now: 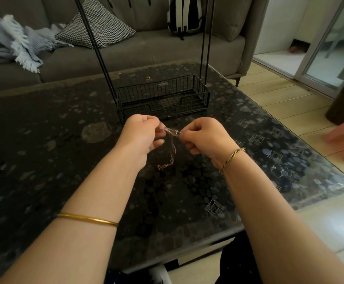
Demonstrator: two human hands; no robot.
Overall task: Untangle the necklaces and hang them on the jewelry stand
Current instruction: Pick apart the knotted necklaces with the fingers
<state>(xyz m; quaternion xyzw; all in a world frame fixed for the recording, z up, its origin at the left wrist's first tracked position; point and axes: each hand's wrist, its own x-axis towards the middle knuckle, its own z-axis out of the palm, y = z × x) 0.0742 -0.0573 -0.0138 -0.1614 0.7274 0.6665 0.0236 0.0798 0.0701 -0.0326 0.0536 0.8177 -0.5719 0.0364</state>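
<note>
I find the tangled fine rose-gold chain necklaces [169, 133] held in the air between both hands, above the table and just in front of the stand. The left hand [142, 134] pinches one end of the knot and the right hand [205, 137] pinches the other. A loose length hangs down to a clasp near the tabletop.

I judge the chains very light, limp and slippery, with thin links liable to kink or snap under a hard pull. The best hold is close beside the knot, at fingertip, teasing strands apart and not tugging on them.

The black wire jewelry stand [164, 98] has a rigid mesh basket base and thin upright rods; its top is out of view. The dark glass-topped table [44, 140] looks hard and smooth, with a pebble pattern. Behind it is a grey fabric sofa [146, 50].
</note>
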